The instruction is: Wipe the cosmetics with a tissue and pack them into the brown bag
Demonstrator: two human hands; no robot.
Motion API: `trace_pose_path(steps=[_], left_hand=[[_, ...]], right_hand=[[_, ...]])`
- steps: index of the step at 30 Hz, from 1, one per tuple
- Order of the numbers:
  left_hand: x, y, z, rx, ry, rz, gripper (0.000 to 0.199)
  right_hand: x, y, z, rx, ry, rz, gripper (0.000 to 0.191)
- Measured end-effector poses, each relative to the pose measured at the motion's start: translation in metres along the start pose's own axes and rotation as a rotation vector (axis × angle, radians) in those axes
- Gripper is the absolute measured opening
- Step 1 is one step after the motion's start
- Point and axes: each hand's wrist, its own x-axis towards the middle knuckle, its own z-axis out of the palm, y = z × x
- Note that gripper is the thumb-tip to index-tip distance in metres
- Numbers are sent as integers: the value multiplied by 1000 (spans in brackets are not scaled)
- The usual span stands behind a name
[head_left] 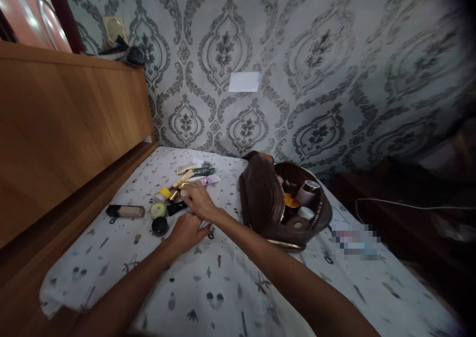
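On a patterned white cloth (223, 247) lies a cluster of cosmetics. My right hand (199, 200) reaches over its right side, fingers bent at a small round pale item (184, 194); whether it grips this is unclear. Just below, my left hand (188, 233) rests by a black tube (176, 207), its fingers partly hidden and its hold unclear. Nearby are a yellow-lidded jar (162, 194), a greenish jar (158, 210), a round black lid (159, 226), gold-coloured tubes (183, 179) and a pink-white tube (208, 180). A foundation bottle (126, 211) lies apart at the left.
An open brown bag (262, 193) holding bottles and jars stands right of my hands. A wooden cabinet (74, 123) borders the left side, and a patterned wall (223, 103) rises behind. A blurred packet (355, 241) lies at the right.
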Motion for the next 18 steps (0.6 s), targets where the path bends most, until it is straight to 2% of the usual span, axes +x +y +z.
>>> trace_pose_path(steps=[3, 7, 13, 18], left_hand=[[-1, -2, 1, -12, 14, 37, 24], [-1, -4, 5, -21, 39, 81, 27], [1, -6, 7, -31, 7, 86, 29], [3, -8, 10, -92, 82, 124, 31]], right_hand=[[24, -13, 1, -71, -134, -107, 19], [39, -19, 12, -182, -234, -134, 16], [51, -8, 21, -378, -262, -219, 17], [53, 4, 20, -365, -354, -225, 15]])
